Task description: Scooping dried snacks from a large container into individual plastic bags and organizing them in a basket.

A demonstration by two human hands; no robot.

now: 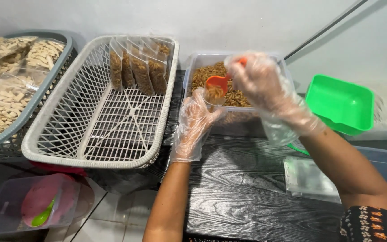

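Both hands wear thin clear plastic gloves. My right hand [263, 85] grips the handle of a small orange scoop [218, 83] loaded with brown twisted snacks, tilted over a small clear pouch [213, 99] that my left hand [195, 121] holds up by its mouth. Both hands hover at the near edge of a clear plastic tub [193, 60] filled with the same brown snacks [236, 97]. The pouch is mostly hidden by the left fingers and the scoop.
A white lattice basket [99, 152] on the left holds several filled pouches [139, 67] standing at its far end. A grey basket [27, 112] holds bags of pale snacks. A green tray [339, 105] and flat empty pouches [310, 179] lie right, on a dark wood-grain table [238, 197]. A clear tub [10, 206] holds pink and green utensils.
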